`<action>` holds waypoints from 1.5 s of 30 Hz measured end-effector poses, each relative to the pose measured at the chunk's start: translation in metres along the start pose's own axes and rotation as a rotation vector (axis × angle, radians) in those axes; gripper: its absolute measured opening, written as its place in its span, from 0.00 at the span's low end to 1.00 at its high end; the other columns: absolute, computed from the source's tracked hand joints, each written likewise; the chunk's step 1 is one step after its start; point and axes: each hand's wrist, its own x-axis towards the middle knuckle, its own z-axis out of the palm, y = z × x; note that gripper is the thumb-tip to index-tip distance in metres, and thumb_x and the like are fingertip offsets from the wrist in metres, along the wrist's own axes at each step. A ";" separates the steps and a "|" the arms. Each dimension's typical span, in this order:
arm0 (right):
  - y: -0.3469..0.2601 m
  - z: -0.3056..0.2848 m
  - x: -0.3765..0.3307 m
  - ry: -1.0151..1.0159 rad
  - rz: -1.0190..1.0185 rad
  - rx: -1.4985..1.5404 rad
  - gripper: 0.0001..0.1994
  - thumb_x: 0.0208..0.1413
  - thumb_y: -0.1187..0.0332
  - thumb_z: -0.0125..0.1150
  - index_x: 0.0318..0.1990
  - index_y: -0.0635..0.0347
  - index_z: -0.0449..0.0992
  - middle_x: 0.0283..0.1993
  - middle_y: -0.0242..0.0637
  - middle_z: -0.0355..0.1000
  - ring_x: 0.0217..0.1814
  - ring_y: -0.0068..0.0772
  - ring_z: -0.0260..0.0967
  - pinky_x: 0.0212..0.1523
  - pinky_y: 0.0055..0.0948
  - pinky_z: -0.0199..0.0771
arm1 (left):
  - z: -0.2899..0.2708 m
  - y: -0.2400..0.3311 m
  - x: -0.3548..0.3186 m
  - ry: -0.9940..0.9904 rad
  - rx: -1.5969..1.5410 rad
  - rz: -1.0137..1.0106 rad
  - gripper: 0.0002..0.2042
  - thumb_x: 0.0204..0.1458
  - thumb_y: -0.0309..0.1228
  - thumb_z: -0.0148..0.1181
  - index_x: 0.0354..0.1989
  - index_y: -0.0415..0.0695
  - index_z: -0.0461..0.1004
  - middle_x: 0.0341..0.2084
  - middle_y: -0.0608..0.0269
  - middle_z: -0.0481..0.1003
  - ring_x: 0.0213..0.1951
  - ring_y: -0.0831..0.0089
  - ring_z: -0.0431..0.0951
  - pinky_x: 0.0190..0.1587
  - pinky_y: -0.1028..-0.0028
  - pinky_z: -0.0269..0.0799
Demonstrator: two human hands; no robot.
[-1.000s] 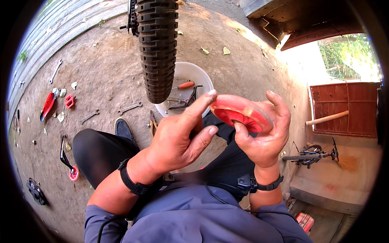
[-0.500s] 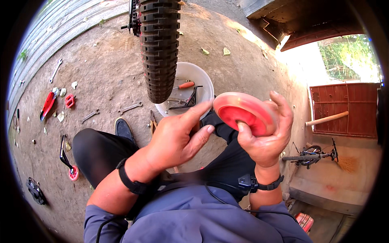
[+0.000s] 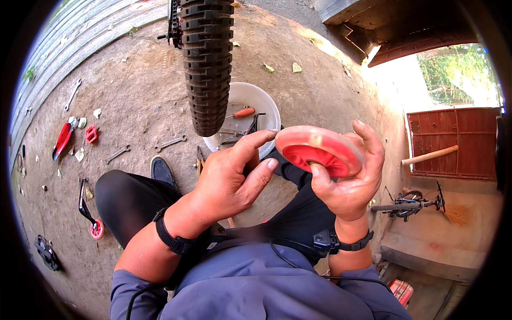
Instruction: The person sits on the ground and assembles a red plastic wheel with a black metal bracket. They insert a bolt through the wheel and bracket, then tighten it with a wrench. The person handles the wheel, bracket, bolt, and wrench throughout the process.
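Observation:
My right hand (image 3: 354,184) holds a small red training wheel (image 3: 314,168) with a pale, translucent tyre. Its thumb presses at the hub, and the other fingers are behind the disc or raised beside it. At the wheel's left edge is the index fingertip of my left hand (image 3: 232,173); whether it touches the tyre I cannot tell. That hand holds nothing, with thumb and index finger apart. Ahead of it hangs a knobby black bicycle tyre (image 3: 208,69). Beyond my hands a white basin (image 3: 274,104) contains an orange-handled screwdriver (image 3: 244,112) and a black metal bracket.
Several spanners lie on the dirt ground, one (image 3: 172,142) near my shoe (image 3: 162,170). Leftward are a red pedal (image 3: 92,134), a red-and-black part (image 3: 64,140), a bracket with a small red wheel (image 3: 96,229) and a black pedal (image 3: 47,253). A bicycle (image 3: 410,205) stands at right.
The red wheel has tilted and shifted slightly left, and the pale patch on its tyre now shows sharply. My left hand has moved a little left, its index finger still by the rim.

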 end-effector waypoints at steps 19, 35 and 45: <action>-0.014 0.008 0.004 0.049 0.675 0.659 0.31 0.50 0.73 0.68 0.60 0.73 0.62 0.55 0.44 0.71 0.57 0.31 0.70 0.61 0.33 0.70 | -0.006 0.006 0.002 -0.191 -0.630 -0.270 0.11 0.64 0.36 0.58 0.42 0.39 0.74 0.29 0.73 0.73 0.34 0.87 0.68 0.35 0.80 0.67; -0.012 0.007 0.003 0.023 0.771 0.758 0.25 0.56 0.69 0.62 0.60 0.70 0.66 0.56 0.45 0.73 0.57 0.34 0.73 0.61 0.34 0.72 | -0.010 0.009 0.002 -0.179 -0.612 -0.374 0.14 0.65 0.43 0.52 0.43 0.44 0.73 0.23 0.75 0.67 0.23 0.87 0.60 0.25 0.82 0.55; 0.012 0.007 -0.016 0.049 0.852 1.492 0.28 0.65 0.55 0.47 0.62 0.71 0.66 0.62 0.50 0.70 0.63 0.46 0.69 0.64 0.46 0.69 | -0.011 0.009 0.002 -0.160 -0.858 -0.492 0.14 0.67 0.43 0.51 0.44 0.45 0.74 0.25 0.77 0.69 0.22 0.88 0.61 0.24 0.83 0.55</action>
